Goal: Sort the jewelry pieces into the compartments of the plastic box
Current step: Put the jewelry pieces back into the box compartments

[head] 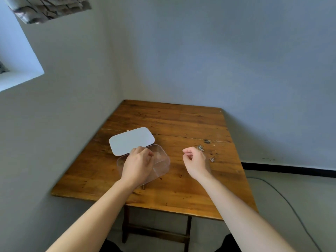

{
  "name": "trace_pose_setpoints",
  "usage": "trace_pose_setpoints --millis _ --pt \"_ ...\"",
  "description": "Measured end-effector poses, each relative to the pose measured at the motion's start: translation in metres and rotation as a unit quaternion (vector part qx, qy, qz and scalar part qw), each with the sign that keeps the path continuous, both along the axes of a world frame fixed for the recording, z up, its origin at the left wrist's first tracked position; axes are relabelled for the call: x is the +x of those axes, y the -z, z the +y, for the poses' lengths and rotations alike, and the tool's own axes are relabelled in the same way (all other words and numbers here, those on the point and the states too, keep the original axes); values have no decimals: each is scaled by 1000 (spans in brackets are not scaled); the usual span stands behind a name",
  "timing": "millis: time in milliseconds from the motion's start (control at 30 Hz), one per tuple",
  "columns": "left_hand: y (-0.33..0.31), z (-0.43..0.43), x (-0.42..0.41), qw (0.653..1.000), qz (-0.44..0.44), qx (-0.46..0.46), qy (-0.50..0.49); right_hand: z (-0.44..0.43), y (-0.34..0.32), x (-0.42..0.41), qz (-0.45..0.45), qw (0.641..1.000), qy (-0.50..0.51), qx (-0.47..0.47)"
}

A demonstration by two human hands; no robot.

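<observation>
Box: I see the clear plastic box (161, 163) near the left edge of the wooden table (181, 120), its white lid (131, 140) open toward the far edge.
Left hand: my left hand (137, 165) is over the box, fingers curled together; I cannot tell if they pinch something.
Right hand: my right hand (195, 160) hovers right of the box, fingers loosely curled, holding nothing that I can see.
Jewelry: two small jewelry pieces (200, 147) lie near the right edge, just beside the right hand.
</observation>
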State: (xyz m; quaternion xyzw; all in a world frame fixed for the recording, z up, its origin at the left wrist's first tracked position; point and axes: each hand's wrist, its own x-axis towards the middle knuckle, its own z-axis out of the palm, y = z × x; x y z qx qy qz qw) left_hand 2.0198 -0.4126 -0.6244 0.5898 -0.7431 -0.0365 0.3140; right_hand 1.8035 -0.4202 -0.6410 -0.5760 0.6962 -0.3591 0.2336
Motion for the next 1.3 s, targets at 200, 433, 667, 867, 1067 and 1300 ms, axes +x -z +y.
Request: trace_pose_setpoints --millis 200,433,667,867,1067,1300 --pt "19 2 -73 994 -36 6 100 14 26 -66 7 995 95 34" --pt "54 -12 -132 980 -118 109 118 8 49 -96 120 980 119 102" --pt "69 -38 -152 944 -249 174 126 2 67 -90 218 961 163 47" --pt "70 -42 -156 918 -303 209 148 5 75 -91 224 962 152 -21" --pt "68 -34 -171 935 -295 160 113 4 70 -95 171 974 140 -57" --pt "59 -25 -159 931 -315 102 152 11 70 -94 135 981 116 -76"
